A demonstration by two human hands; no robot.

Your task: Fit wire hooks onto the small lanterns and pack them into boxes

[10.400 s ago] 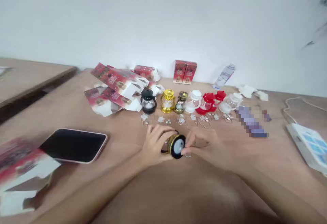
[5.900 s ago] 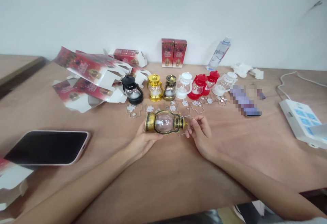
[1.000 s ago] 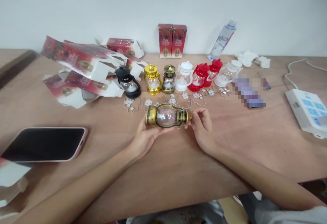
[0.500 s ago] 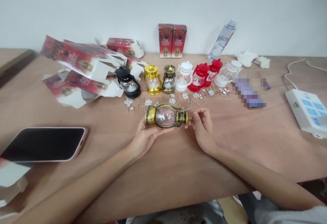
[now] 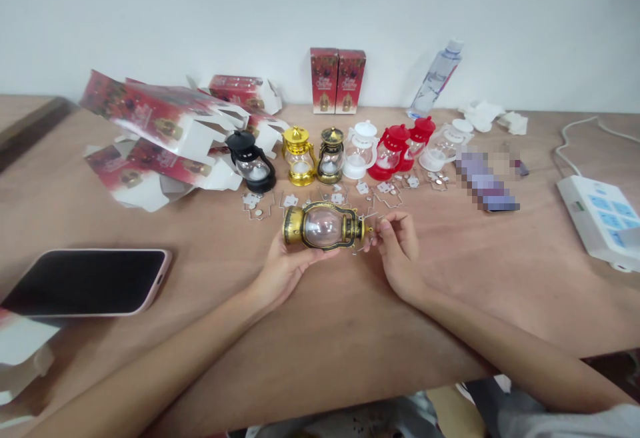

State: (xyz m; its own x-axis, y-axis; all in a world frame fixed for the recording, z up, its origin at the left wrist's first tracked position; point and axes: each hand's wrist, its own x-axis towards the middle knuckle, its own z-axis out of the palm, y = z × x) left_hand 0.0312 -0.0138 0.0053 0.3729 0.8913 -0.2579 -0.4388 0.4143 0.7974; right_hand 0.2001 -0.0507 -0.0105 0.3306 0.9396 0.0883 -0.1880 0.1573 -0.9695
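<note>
holding a bronze-gold lantern on its side over the surface, with base toward 9 o'clock and capped top toward 3 o'clock; can not tell whether touching below. supporting it from underneath with the left hand, with thumb along the near side, other fingers mostly hidden behind, and no loose gap visible. pinching with the right hand a thin wire handle beside the cap, with thumb and forefinger almost meeting; can not tell the exact point of the grip, nor whether seated in the cap at both sides.

by judgement, working now on the wire handle at the top; from this view, not possible to say if fitting or loosening. calling next, it seems, for a steady left hold, and for small, even pressure on the wire, without bending it out of shape.

taking the held lantern as centre of the clock: finding a black lantern at 10 o'clock, a gold lantern at 11, a darker bronze lantern at 12, and red lanterns between 1 and 2. seeing loose wires with small parts just before this row, and a phone between 8 and 9 o'clock.
</note>
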